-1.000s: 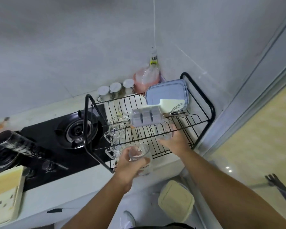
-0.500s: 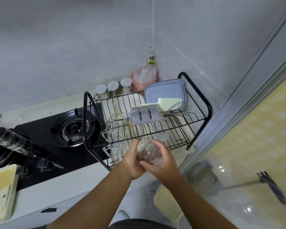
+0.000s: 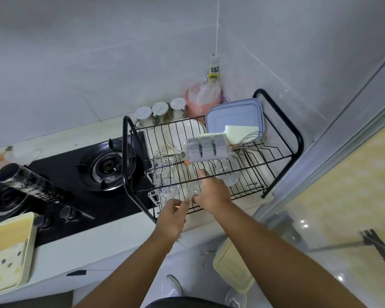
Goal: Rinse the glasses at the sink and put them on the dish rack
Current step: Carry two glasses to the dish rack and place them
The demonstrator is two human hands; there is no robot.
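Glass [image 3: 194,188] lowered into dish rack [image 3: 299,141], right hand [image 3: 211,193] gripping it, left hand [image 3: 172,217] spread, three glasses [image 3: 229,174] racked

head cam | I look from above the near edge of the counter [image 3: 102,243] | facing forward and steeply down toward the far wall corner | close in: dish rack [image 3: 265,165] centre, stove [image 3: 108,166] left
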